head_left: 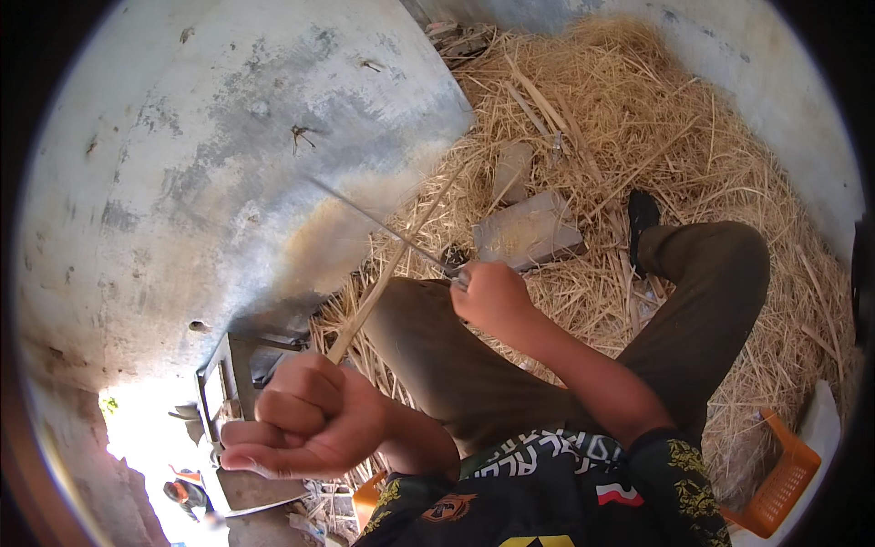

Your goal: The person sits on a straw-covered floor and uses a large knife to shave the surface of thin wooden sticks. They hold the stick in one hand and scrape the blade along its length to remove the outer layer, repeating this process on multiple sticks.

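Observation:
My left hand (310, 415) is closed in a fist around the near end of a long pale strip (386, 278) that looks like split bamboo. The strip tapers away from me toward the far right. My right hand (492, 294), above my bent leg, is closed around the handle of a long, thin, dark blade (387, 228), apparently a knife. Its tip points to the far left. Blade and strip cross in view just ahead of my hands; whether they touch I cannot tell. A grey block (529, 230) lies on the shavings beyond my right hand.
Straw-like shavings (611, 100) cover the floor between my legs and the far wall. A worn grey wall (210, 164) rises on the left. An orange plastic basket (779, 479) stands at lower right. At lower left, a bright opening shows a person (187, 492) outside.

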### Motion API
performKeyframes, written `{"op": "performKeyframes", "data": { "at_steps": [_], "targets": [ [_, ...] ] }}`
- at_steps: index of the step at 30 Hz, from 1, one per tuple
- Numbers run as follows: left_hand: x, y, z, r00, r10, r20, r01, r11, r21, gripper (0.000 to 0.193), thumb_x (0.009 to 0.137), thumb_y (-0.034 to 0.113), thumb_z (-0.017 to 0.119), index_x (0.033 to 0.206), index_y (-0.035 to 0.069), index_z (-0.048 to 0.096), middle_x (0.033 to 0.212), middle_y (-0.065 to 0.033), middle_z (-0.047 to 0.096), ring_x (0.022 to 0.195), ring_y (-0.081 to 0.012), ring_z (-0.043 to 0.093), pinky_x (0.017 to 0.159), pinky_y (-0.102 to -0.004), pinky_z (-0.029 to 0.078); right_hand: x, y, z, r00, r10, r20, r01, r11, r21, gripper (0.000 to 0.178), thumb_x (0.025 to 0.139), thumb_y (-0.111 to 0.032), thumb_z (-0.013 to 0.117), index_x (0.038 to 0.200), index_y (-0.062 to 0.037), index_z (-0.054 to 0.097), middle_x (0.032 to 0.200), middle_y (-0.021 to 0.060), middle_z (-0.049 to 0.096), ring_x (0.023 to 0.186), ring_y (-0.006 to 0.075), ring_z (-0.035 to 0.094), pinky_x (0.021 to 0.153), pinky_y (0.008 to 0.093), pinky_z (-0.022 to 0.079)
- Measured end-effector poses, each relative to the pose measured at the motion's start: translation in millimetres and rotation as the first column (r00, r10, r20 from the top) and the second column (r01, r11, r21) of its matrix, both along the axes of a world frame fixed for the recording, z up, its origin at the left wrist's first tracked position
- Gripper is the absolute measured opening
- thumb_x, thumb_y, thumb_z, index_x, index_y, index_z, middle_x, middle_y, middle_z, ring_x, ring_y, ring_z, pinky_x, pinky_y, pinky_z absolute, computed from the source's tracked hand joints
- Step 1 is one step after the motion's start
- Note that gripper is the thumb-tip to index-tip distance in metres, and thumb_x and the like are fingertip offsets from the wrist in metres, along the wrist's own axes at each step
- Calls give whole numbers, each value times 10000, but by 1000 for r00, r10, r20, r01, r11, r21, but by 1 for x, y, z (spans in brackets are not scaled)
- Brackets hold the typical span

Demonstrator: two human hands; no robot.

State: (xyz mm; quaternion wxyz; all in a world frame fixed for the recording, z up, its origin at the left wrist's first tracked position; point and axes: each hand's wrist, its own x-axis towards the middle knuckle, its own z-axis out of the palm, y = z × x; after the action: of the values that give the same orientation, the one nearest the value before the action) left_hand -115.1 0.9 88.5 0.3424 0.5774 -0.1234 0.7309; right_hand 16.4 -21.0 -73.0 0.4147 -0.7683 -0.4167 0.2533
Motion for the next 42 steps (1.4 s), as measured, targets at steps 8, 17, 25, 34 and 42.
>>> {"op": "performKeyframes", "data": {
  "at_steps": [8, 17, 25, 34, 42],
  "targets": [
    [9, 17, -8, 946, 290, -143, -304, 949, -88, 427, 1073, 352, 398, 738, 127, 258, 519, 35, 180, 435, -62, 116, 412, -267, 105, -10, -11, 23, 999, 27, 44, -32, 991, 127, 218, 817, -239, 705, 806, -27, 652, 715, 178, 678, 730, 388, 691, 698, 468, 562],
    [-1, 9, -15, 803, 593, 63, -589, 805, -73, 490, 1109, 364, 281, 658, 171, 276, 503, 48, 201, 423, -49, 116, 387, -245, 114, 10, -7, 6, 996, -17, 88, 6, 992, 123, 246, 814, -286, 701, 822, -40, 693, 745, 171, 695, 727, 374, 696, 685, 450, 566],
    [-32, -23, 5, 993, 51, 104, -44, 997, -68, 481, 1107, 349, 266, 654, 189, 261, 472, 74, 196, 381, -26, 98, 342, -228, 129, 19, -12, 17, 971, -112, 212, 78, 983, 164, 211, 781, -288, 702, 829, -83, 716, 655, 124, 673, 666, 325, 704, 686, 476, 570],
    [-138, -30, 32, 992, -117, -54, 119, 992, 44, 442, 1086, 296, 377, 673, 146, 427, 563, 43, 307, 457, -60, 281, 445, -236, 276, 147, -49, -41, 808, -586, 67, 588, 790, -173, 300, 827, -276, 738, 910, 10, 705, 799, 168, 715, 694, 304, 699, 650, 416, 555],
    [-99, -24, 22, 892, -429, 146, 432, 902, 14, 482, 1107, 359, 278, 660, 184, 322, 517, 78, 252, 398, -50, 187, 392, -217, 165, 75, -38, 60, 546, -89, -833, 501, 831, 240, 441, 847, -412, 799, 803, -33, 579, 510, -64, 383, 385, 66, 347, 374, 287, 320]
  ]
}}
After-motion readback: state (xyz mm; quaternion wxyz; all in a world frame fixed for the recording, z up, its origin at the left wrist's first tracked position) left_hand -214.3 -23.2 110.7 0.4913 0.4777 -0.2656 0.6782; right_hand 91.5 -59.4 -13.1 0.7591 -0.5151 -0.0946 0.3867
